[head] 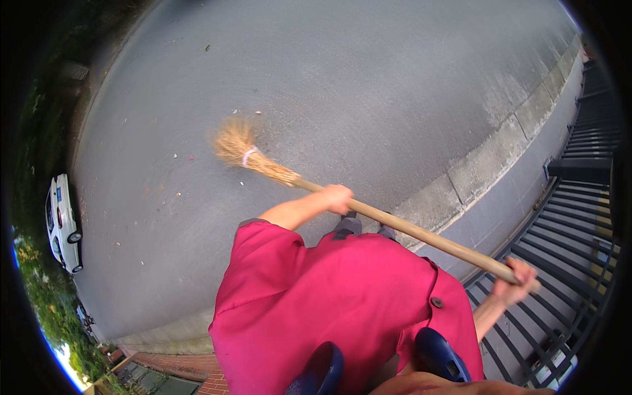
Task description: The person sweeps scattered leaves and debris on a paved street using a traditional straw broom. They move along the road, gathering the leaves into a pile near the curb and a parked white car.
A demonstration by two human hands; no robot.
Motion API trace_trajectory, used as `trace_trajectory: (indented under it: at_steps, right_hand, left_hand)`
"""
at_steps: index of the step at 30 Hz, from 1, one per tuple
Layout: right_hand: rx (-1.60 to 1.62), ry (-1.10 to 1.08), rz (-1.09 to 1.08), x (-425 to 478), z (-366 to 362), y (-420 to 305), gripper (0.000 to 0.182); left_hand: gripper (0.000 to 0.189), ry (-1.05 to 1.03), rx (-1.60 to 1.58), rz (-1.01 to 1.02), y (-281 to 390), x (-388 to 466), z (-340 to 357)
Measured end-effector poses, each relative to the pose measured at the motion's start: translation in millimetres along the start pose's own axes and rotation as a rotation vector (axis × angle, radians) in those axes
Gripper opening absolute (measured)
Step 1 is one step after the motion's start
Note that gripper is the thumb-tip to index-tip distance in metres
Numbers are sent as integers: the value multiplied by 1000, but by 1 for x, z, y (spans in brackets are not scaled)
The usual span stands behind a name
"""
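Note:
A straw broom [237, 143] with a long wooden handle runs slantwise across the view, its blurred bristle head over the grey asphalt [163, 98] left of centre. My left hand [338, 199] grips the handle low down, close to where the straw begins. Near the handle's far end, at the right, my right hand [516, 282] is closed around the wood. A pale band binds the straw. Small bits of litter [191, 158] and a leaf [207, 48] lie scattered on the road around the bristles. Which arm is which is judged from the worn view.
A concrete kerb [439, 193] and a dark metal fence [558, 227] curve along the right side. A white car [64, 222] stands at the far left beside greenery [54, 306]. Red brick paving [182, 362] lies at the lower left. My shoes show below the handle.

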State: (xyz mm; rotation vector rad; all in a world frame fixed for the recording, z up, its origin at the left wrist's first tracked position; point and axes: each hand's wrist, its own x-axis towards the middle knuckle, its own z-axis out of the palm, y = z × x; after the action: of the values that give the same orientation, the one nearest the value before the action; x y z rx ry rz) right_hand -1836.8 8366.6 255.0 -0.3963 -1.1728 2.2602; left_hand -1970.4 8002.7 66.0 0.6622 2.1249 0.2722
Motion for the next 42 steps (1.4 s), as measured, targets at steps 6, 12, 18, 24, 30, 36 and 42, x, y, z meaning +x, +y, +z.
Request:
trace_trajectory:
  at_steps: [6, 12, 18, 24, 30, 36, 42]
  right_hand:
    - [177, -383, 283, -3, 63, 87, 18]
    - [402, -488, -119, 68, 66, 4, 31]
    - [264, -552, -524, 106, 96, -53, 31]
    - [285, -508, -388, 163, 131, 41, 27]
    - [264, -474, 242, 188, 222, 198, 21]
    - [357, -662, 348, 205, 314, 265, 23]
    - [477, -718, 183, 242, 369, 269, 26]
  left_hand:
    - [11, 480, 95, -314, -124, -63, -15]
    - [14, 796, 19, -42, -32, 10, -101]
    - [13, 778, -49, 190, 12, 76, -157]
    - [16, 427, -222, 72, -50, 72, -124]
    - [19, 342, -240, -463, -195, 0, -124]
    - [17, 592, -254, -648, -270, -42, -152]
    - [12, 709, -261, -444, -292, -6, -213]
